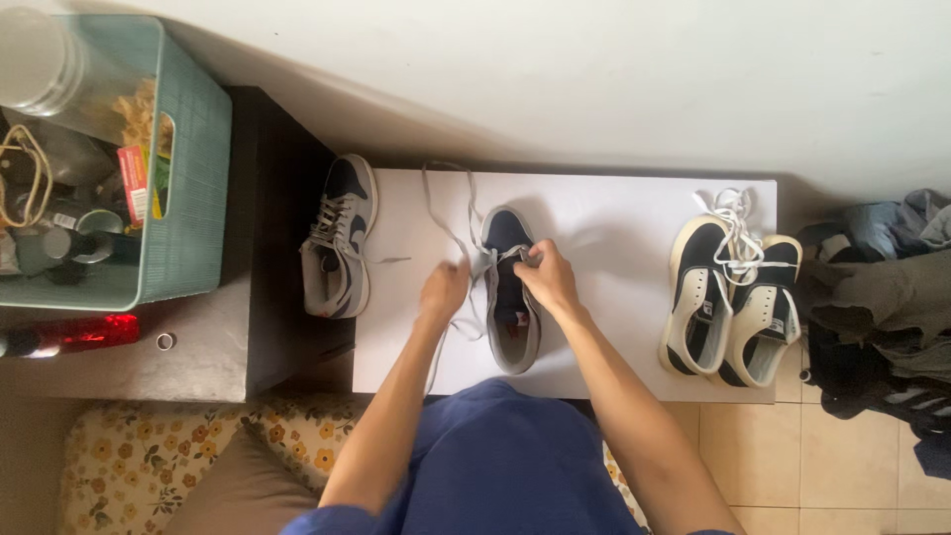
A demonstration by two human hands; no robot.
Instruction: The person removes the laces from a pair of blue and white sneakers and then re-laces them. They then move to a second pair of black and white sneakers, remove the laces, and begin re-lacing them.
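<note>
Sitting mid-board (614, 213): sneaker (510, 292), toe pointing toward wall. Flanking it: left hand (443, 290) just left, gripping lace (448, 223); right hand (548, 280) touching its right side. Hanging over board's left edge: second sneaker (340, 236). Resting at board's right end: shoe pair (731, 297). Standing far left on cabinet (213, 342): basket (193, 178). Piling far right on floor: clothes (887, 287).

The shoe (512, 297) at the centre is navy and grey, with grey laces (448, 230). At nine o'clock lies a matching navy-and-grey shoe (340, 238). At three o'clock, a cream-and-navy pair (731, 297) carries white laces. The table (614, 213) is white (the cabinet (263, 248) beside it is dark). At ten o'clock sits a teal basket (193, 178). The cushion (149, 456) at seven o'clock bears yellow flowers on cream.
</note>
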